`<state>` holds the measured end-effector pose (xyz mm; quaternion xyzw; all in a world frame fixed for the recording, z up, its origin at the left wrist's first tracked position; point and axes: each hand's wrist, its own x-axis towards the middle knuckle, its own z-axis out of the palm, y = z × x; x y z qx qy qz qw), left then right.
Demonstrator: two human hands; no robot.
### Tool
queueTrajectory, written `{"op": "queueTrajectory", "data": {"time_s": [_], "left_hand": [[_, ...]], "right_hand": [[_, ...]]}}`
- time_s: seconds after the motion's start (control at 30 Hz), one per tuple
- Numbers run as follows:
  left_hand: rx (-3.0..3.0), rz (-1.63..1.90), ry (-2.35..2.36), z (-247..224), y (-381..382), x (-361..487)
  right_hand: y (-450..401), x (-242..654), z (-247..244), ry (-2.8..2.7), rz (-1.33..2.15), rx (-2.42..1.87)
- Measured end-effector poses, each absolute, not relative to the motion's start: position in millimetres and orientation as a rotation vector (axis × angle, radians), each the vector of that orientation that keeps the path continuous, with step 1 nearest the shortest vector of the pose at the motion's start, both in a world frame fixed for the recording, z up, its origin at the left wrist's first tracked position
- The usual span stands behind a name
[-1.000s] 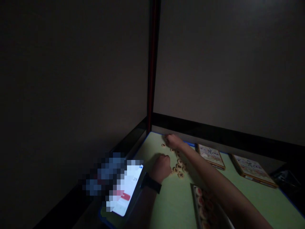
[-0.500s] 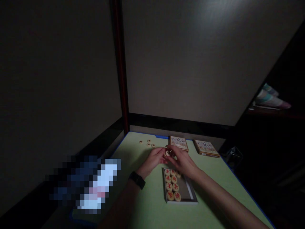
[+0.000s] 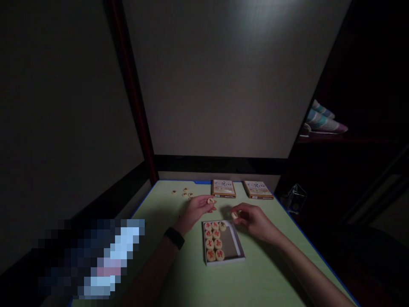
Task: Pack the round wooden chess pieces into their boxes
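My left hand (image 3: 198, 209), with a dark watch on its wrist, holds a round wooden Chinese chess piece (image 3: 210, 201) above the table. My right hand (image 3: 254, 219) pinches another Chinese chess piece (image 3: 235, 215) at the far right corner of an open box tray (image 3: 237, 258). In the tray, red-marked pieces (image 3: 209, 244) fill two columns on the left side. One dark-marked piece (image 3: 222, 226) sits at the top of the third column; the tray's bottom shows to the right.
Several loose pieces (image 3: 185, 194) lie at the table's far left. Two flat printed boxes, a left one (image 3: 223, 188) and a right one (image 3: 258, 189), rest along the back edge of the green table (image 3: 265, 273). Walls rise behind and to the left.
My hands, together around the pieces before, have come apart. The right hand has moved right with one piece; the left keeps another. The camera view has shifted too.
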<state>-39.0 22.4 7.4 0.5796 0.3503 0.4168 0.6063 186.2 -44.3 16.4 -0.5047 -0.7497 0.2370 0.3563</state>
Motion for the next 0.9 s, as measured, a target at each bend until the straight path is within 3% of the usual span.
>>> {"op": "queueTrajectory", "data": {"time_s": [0.4, 0.9], "left_hand": [[2.022, 0.981, 1.172, 2.9, 4.5, -27.4], [2.255, 0.775, 1.123, 4.4, -2.8, -27.9]], "right_hand": [[-65.3, 156.8, 21.2, -2.264, 0.164, -1.726], [-65.5, 151.8, 21.1, -2.301, 0.156, -1.867]]}}
